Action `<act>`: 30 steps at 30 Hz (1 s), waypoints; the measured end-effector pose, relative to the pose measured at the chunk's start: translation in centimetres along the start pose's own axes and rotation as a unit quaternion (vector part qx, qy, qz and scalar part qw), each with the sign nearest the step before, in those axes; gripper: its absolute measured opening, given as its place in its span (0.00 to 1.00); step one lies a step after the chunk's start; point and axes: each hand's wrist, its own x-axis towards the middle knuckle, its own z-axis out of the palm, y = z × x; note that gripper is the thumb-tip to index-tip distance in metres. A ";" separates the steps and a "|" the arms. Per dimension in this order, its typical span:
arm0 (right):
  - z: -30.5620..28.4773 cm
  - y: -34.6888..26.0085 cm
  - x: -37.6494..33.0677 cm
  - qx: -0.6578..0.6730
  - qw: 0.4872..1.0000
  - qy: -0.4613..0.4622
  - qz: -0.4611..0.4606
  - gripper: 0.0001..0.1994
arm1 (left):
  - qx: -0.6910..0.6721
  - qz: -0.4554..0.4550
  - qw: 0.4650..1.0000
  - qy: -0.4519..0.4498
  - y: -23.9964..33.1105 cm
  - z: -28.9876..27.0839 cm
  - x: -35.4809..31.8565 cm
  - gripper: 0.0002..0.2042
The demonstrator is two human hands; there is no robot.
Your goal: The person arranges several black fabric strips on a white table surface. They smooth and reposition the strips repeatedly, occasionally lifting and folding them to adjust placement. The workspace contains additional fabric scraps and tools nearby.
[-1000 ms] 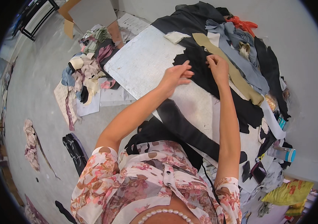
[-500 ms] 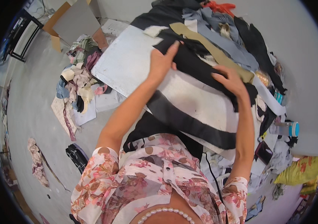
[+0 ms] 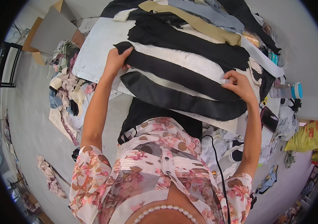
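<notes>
I find the strip (image 3: 177, 73) over the bench (image 3: 92, 52), long axis slanting from upper left to lower right. A second strip (image 3: 181, 100) lies alongside, nearer the body, the gap narrowing rightward. The left hand (image 3: 116, 61) grips the left end, thumb uppermost. The right hand (image 3: 240, 85) bends inward near the other end; whether its grip is closed, I cannot tell.

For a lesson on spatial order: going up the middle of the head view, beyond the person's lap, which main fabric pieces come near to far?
Glossy black strip, matte black strip in the left hand, jagged-edged black cloth, olive-green strip, blue-grey cloth.
</notes>
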 end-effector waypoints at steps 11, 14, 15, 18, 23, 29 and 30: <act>0.8 1.3 0.8 -0.228 0.937 0.252 -0.079 0.15 | 0.358 0.366 0.853 -0.100 0.9 4.0 -4.5 0.20; -0.3 2.8 2.5 -0.307 0.922 0.223 -0.078 0.12 | 0.399 0.340 0.834 -0.172 -0.2 4.1 -4.3 0.19; -1.1 3.7 3.3 -0.329 0.910 0.230 -0.105 0.09 | 0.390 0.340 0.838 -0.175 -0.2 4.0 -4.3 0.18; -2.4 4.9 4.3 -0.374 0.893 0.233 -0.091 0.11 | 0.390 0.337 0.835 -0.194 0.3 3.7 -4.3 0.18; -0.3 -0.8 -0.5 -0.326 0.887 0.309 -0.107 0.12 | 0.392 0.338 0.837 -0.178 0.7 2.5 -5.0 0.21; 4.5 -2.8 -5.4 -0.244 0.955 0.156 -0.057 0.11 | 0.416 0.330 0.828 -0.181 -0.7 1.5 -6.4 0.22; 4.4 -2.0 -5.6 -0.259 0.951 0.163 -0.055 0.11 | 0.416 0.328 0.825 -0.195 -0.8 1.5 -6.4 0.22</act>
